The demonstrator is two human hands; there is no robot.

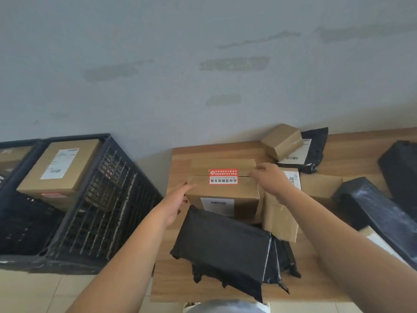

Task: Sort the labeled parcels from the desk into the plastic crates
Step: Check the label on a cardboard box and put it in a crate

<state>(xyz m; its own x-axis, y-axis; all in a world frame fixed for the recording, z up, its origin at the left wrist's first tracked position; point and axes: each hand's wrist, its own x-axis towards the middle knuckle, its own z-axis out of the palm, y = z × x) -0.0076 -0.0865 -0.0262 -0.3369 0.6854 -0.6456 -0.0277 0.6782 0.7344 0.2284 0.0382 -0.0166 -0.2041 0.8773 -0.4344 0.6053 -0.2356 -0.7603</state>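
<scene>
A brown cardboard box (225, 190) with a red and white sticker on top stands mid-desk on the wooden desk (178, 154). My left hand (178, 204) lies with straight fingers against the box's left side. My right hand (268, 177) rests on the box's top right edge, fingers bent over it. A black poly mailer (221, 247) leans against the box's near face, with more black bags under it. To the left stands a dark plastic crate (108, 199) holding a labeled cardboard box (61, 168).
A second crate (13, 150) sits at the far left. Behind the box lie a small tilted carton (282, 141) and a labeled black mailer (313, 150). More cartons (282, 218) and black parcels (372, 204) cover the desk's right side. The wall runs behind.
</scene>
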